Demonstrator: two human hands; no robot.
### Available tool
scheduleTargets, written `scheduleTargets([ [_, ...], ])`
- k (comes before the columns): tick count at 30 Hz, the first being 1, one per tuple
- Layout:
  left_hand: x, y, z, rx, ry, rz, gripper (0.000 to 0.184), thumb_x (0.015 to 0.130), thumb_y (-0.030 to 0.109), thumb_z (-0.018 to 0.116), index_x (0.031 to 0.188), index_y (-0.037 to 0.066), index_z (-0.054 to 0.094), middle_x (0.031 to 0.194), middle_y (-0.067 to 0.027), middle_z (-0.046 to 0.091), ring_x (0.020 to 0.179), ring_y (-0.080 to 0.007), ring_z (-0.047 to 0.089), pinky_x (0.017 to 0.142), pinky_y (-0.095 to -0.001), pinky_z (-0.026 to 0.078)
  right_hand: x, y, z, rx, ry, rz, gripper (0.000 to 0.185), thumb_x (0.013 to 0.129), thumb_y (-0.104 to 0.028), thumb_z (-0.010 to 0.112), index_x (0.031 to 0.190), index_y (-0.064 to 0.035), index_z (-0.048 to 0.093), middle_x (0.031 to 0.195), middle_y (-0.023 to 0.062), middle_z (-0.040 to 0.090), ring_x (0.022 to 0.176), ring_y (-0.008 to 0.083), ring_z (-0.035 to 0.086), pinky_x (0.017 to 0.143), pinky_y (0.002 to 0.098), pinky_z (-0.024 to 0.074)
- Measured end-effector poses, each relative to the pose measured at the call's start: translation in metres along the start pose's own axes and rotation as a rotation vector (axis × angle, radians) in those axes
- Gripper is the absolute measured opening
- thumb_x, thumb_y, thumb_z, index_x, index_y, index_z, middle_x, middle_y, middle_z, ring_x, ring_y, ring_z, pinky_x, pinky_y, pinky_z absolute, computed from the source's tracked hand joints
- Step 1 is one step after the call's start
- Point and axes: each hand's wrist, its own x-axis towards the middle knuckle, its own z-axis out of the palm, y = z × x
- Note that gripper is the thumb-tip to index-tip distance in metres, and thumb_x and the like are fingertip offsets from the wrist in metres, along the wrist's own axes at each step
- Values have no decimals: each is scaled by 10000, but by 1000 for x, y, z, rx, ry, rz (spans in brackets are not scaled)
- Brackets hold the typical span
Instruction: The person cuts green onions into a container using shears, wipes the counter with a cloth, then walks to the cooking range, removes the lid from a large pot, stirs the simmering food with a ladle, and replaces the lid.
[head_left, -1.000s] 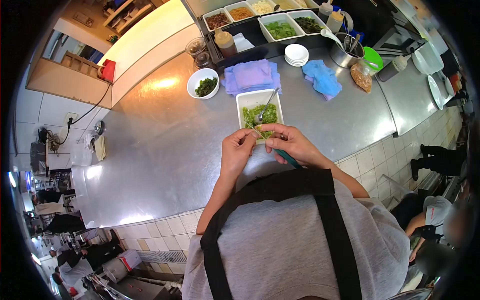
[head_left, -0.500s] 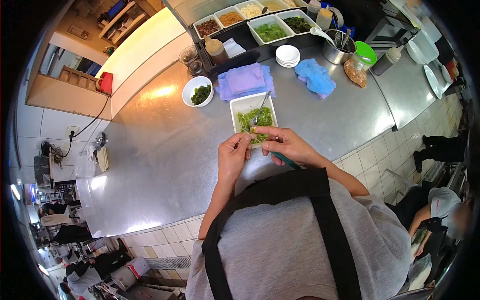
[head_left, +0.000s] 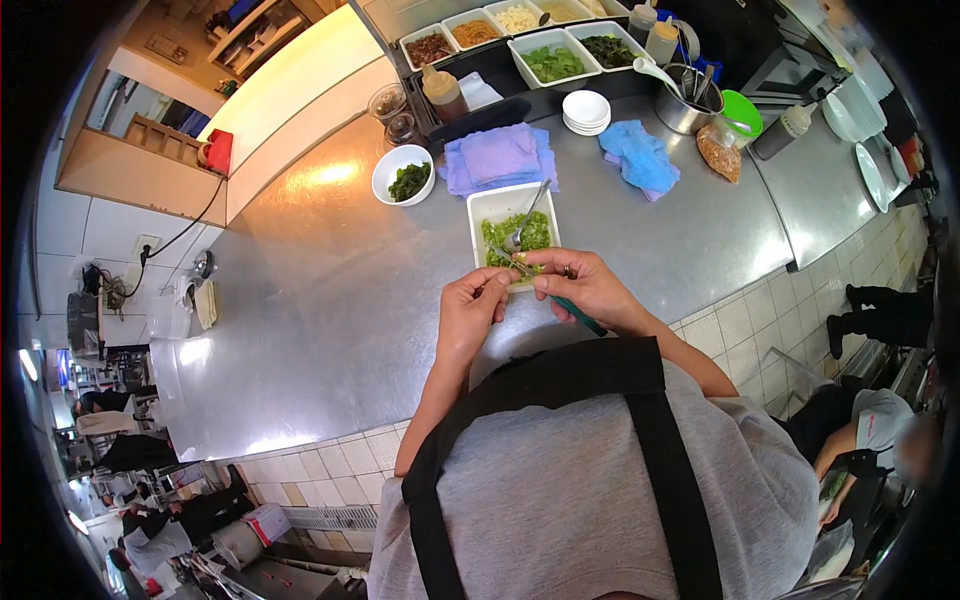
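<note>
My right hand (head_left: 588,290) is closed on a green-handled tool (head_left: 578,316), whose thin metal end points up and left over the near end of a white tray (head_left: 478,215). Beside it, my left hand (head_left: 470,312) has its thumb and fingers pinched together at the tool's metal end; anything held in the pinch is too small to name. Chopped green pieces (head_left: 530,232) lie in the tray, with a metal spoon (head_left: 533,210) resting in them.
Folded purple cloths (head_left: 499,160) lie behind the tray, a bowl of dark greens (head_left: 403,175) to their left. Stacked small dishes (head_left: 586,112), a blue cloth (head_left: 640,158) and a metal pot (head_left: 689,108) stand rightward. A co-worker (head_left: 870,425) is at the lower right.
The view has shifted slightly. The green-handled tool is tilted a little differently in my right hand, with more of its metal end showing. Both hands stay close together by the tray.
</note>
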Motion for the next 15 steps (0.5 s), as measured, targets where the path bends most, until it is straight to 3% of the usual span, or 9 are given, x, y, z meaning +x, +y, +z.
scheduleTargets([
  [6,-2,3,-1,19,8,-2,182,890,137,559,876,-13,660,566,20,494,477,-40,401,438,-191,316,0,-5,-1,17,92,-42,387,890,-125,547,1266,-65,479,776,39,552,511,85,487,429,216,391],
  [15,1,6,-1,-1,-4,-28,171,885,122,555,891,-14,658,580,18,494,477,-44,400,438,-194,327,0,-6,3,24,-58,52,377,889,-127,552,1251,-46,486,752,48,554,504,95,493,437,222,406],
])
